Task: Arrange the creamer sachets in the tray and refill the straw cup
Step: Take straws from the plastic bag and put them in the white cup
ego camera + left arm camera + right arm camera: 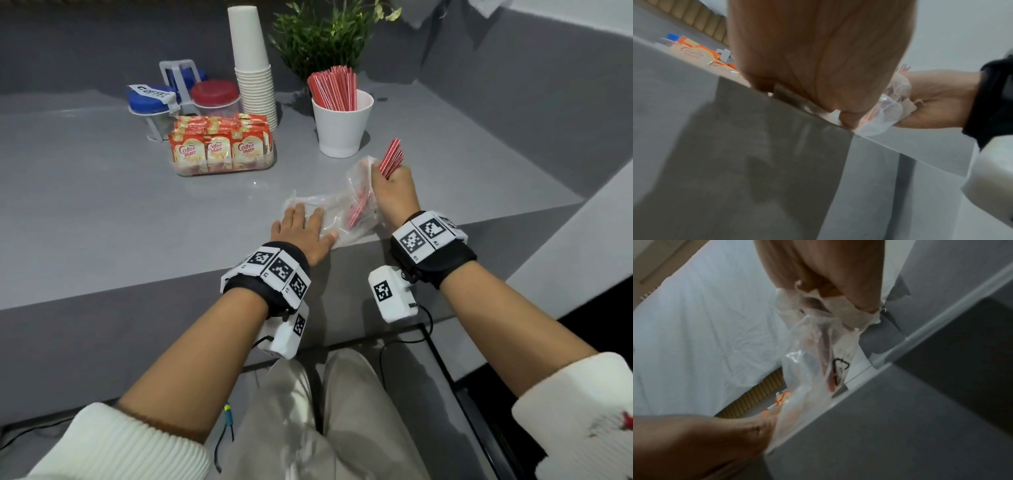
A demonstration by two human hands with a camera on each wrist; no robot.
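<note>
Landmark is the white straw cup point(342, 127), upright on the grey counter point(102, 212), already holding a bunch of red straws point(334, 88); far left of it, two jars with blue point(149, 99) and red point(214, 94) lids in a white rack; just in front of those, still left of the cup, the clear tray point(224, 163) packed with upright Coffee-mate creamer sachets point(215, 150); stack of white paper cups point(253, 68) between tray and straw cup, green plant point(322, 37) behind the cup; in front of the cup near the counter edge, the left hand point(303, 233) lies flat, fingers straight, pressing down a crumpled clear plastic bag point(342, 212) with a few red straws left inside; right of that and just in front-right of the cup, the right hand point(394, 192) is clenched around a bundle of red straws point(391, 158), raised off the counter, tips angled up toward the cup; bag mouth touches this hand.
</note>
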